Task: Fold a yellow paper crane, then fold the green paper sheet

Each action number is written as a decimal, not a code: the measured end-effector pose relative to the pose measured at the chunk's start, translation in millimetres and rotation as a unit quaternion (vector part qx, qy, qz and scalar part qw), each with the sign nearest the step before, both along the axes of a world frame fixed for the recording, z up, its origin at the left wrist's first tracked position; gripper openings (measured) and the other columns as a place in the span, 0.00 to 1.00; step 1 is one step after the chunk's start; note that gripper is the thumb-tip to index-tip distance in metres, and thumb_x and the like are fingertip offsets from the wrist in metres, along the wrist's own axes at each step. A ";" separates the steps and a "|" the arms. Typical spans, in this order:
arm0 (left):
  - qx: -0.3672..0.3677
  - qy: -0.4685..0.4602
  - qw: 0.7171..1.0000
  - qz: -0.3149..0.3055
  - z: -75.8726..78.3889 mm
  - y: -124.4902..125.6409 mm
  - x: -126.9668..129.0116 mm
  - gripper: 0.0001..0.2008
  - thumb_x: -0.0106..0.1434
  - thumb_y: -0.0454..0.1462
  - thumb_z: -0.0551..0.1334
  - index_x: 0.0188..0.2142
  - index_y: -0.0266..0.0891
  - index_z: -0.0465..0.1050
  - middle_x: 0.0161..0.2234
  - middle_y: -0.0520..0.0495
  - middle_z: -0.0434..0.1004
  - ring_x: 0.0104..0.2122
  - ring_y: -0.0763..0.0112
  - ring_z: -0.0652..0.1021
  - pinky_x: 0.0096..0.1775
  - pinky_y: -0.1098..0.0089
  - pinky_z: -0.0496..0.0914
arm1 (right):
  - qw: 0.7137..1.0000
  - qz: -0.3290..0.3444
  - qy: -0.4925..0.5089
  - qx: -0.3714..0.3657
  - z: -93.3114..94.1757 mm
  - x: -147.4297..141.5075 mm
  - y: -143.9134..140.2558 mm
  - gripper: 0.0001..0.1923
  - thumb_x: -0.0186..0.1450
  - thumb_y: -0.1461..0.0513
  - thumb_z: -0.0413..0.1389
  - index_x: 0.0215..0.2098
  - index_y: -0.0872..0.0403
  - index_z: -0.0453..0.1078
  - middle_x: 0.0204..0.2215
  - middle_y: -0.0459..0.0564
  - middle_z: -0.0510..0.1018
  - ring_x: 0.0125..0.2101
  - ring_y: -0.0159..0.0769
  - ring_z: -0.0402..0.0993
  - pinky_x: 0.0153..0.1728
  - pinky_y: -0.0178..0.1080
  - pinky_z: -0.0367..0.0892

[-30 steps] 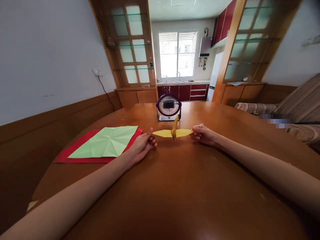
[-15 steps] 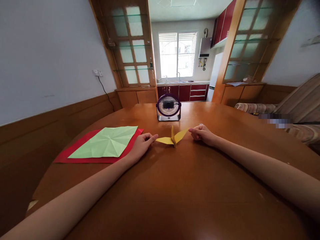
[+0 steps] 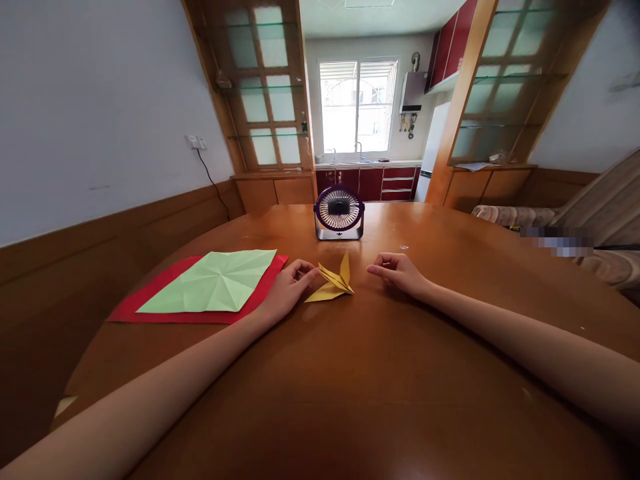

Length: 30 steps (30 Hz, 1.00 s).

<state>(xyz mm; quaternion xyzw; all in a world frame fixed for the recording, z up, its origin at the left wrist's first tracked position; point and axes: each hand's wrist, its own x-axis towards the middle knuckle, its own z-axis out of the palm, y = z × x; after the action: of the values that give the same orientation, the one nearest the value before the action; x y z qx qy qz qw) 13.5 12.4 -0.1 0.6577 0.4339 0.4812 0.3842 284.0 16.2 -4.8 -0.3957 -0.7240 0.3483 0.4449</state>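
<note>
A folded yellow paper crane (image 3: 333, 285) rests tilted over on the wooden table, one wing standing up and the other lying low toward me. Closed in a pinch, my left hand (image 3: 289, 288) holds the crane by a tip on its left side. To the right of the crane is my right hand (image 3: 403, 275), its fingers curled together with nothing in them and a gap between it and the paper. A creased light green paper sheet (image 3: 215, 283) lies left of my left hand, on top of red paper (image 3: 175, 319).
A small purple desk fan (image 3: 339, 212) stands on the table (image 3: 350, 400) beyond the crane. A tiny pale scrap (image 3: 404, 247) lies past my right hand. On the right, beyond the table, is a striped sofa (image 3: 515, 215).
My right hand has let go of the crane's right wing. The crane has turned and tipped over beside my left hand, which still pinches it.
</note>
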 end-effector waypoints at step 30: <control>0.251 0.234 0.936 -0.084 -2.7 -18.2 8.1 0.12 0.57 0.36 0.66 0.42 0.43 0.76 0.43 0.43 0.75 0.44 0.58 0.73 0.48 0.62 0.63 | 0.941 -0.003 -0.190 0.282 -8.7 -26.2 -19.8 0.12 0.63 0.67 0.51 0.44 0.54 0.70 0.37 0.53 0.77 0.29 0.32 0.72 0.31 0.36 0.68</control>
<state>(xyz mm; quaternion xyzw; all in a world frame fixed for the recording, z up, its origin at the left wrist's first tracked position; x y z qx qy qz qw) 21.6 -5.9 -2.8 0.8606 0.3198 0.3732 0.1334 257.7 -3.5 -13.4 -0.3149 -0.8625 0.0474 0.3934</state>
